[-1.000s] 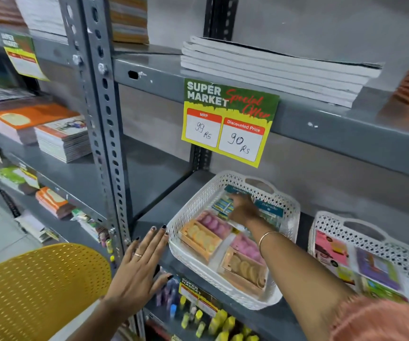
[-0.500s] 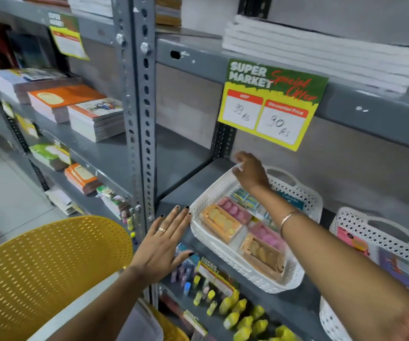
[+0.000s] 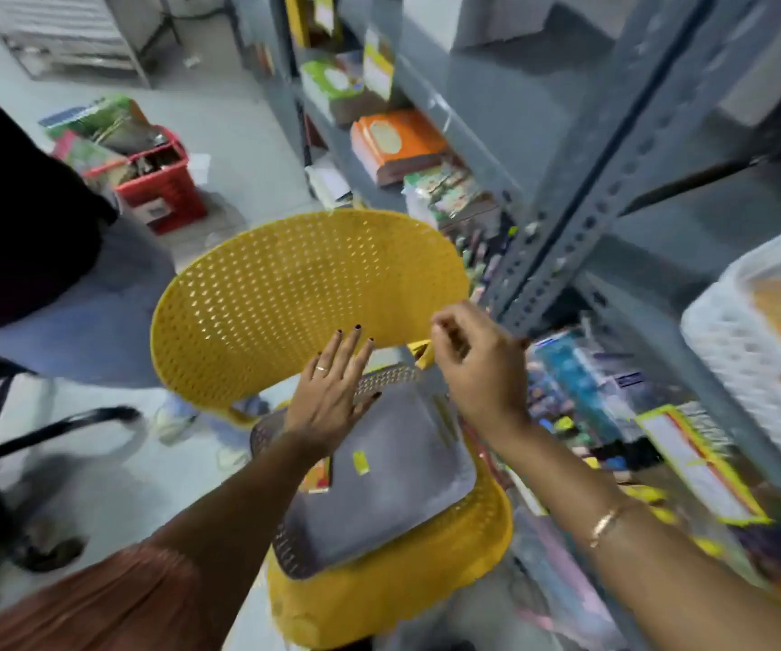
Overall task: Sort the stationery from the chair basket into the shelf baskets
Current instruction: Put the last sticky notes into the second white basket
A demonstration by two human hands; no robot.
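Observation:
A grey basket rests on the seat of the yellow perforated chair below me. A small yellow item lies on its floor and an orange packet sits at its left side. My left hand hovers flat above the basket's far left part, fingers spread, holding nothing. My right hand hangs over the basket's far right corner, fingers loosely curled and empty. A white shelf basket with blurred packets shows at the right edge.
The grey metal shelving runs along the right with notebooks and stationery. A red crate stands on the floor behind the chair. A person in dark clothes stands at the left, and a black chair base sits lower left.
My view has swung down and left from the shelf to the chair. My right hand has left the white shelf basket and come over the grey basket; my left hand has moved above it too.

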